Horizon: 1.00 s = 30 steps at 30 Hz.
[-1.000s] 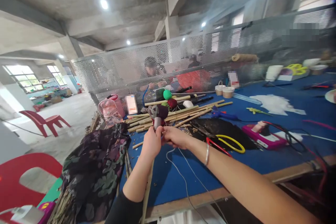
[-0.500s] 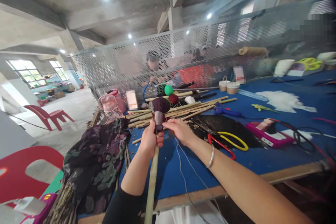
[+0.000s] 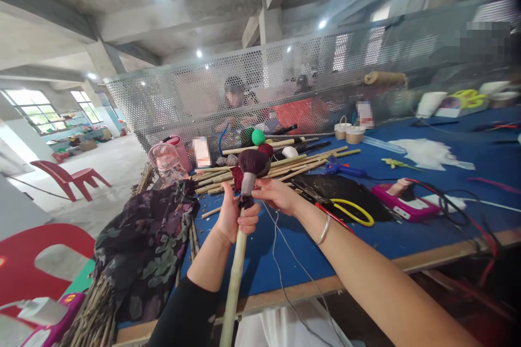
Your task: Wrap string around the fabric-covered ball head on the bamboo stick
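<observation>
My left hand (image 3: 238, 217) is wrapped round a pale bamboo stick (image 3: 234, 287), its thumb raised. The stick leans upward, topped by a dark purple cloth-covered ball (image 3: 254, 162). Below the ball, a grey binding (image 3: 248, 184) circles the gathered cloth. At that binding, the fingertips of my right hand (image 3: 280, 195) are pinched together. A thin grey cord (image 3: 274, 249) runs from near these fingers down over the table edge in two strands; its exact hold is partly hidden.
Bamboo sticks (image 3: 301, 165) lie behind my hands on the blue table (image 3: 391, 244). Yellow-handled scissors (image 3: 358, 214), a blue glue gun (image 3: 345, 169) and a magenta power strip (image 3: 407, 203) are to the right. Dark floral cloth (image 3: 142, 255) drapes at left. A person (image 3: 236, 100) sits behind the perforated screen (image 3: 183, 87).
My left hand has slid slightly down, its thumb lifting off the binding, and the stick shows more below the ball. My right fingers stay by the binding. The camera view shifted slightly.
</observation>
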### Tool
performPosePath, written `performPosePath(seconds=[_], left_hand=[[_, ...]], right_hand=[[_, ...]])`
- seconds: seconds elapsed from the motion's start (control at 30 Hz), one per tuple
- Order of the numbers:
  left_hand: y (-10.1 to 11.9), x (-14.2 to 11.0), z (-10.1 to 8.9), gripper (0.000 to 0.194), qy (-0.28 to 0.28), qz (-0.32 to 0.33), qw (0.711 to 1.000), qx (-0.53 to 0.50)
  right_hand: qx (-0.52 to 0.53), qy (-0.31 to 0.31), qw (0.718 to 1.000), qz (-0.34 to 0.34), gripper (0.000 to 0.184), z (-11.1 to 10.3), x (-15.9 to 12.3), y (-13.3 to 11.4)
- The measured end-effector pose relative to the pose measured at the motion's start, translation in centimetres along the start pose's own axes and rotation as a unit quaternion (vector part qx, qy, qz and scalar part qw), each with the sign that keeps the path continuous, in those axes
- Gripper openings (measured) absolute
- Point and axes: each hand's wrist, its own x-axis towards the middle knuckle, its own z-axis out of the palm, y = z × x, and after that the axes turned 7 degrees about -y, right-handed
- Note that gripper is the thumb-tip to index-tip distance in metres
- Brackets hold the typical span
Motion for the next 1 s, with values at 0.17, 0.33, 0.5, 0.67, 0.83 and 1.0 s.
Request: performPosePath(seconds=[0.17, 0.33, 0.5, 0.67, 0.83, 1.0], left_hand=[[-1.3, 1.0, -0.7, 0.077, 0.075, -0.073, 0.993, 0.051], [-2.3, 1.6, 0.1, 0.074, 0.305, 0.094, 0.914, 0.250], [-2.8, 1.6, 0.6, 0.036, 0.336, 0.172, 0.847, 0.374], [-2.2, 1.4, 0.1, 0.023, 0.329, 0.213, 0.846, 0.362], [-1.8, 1.2, 0.1, 0.027, 0.325, 0.227, 0.852, 0.343], [-1.6, 1.1, 0.8, 0.028, 0.282, 0.229, 0.881, 0.303]], right_hand=[[0.045, -0.053, 0.996, 0.062, 0.029, -0.8, -0.1, 1.0], [-0.015, 0.010, 1.000, -0.013, 0.029, -0.9, 0.4, 1.3], [-0.075, 0.084, 0.994, -0.014, 0.030, -0.7, 0.6, 1.0], [-0.126, 0.138, 0.982, -0.028, 0.033, -0.7, 0.3, 0.5], [-0.138, 0.152, 0.977, -0.053, 0.023, -0.4, -0.1, 0.1], [-0.103, 0.167, 0.979, -0.060, 0.021, -0.2, -0.1, -0.1]])
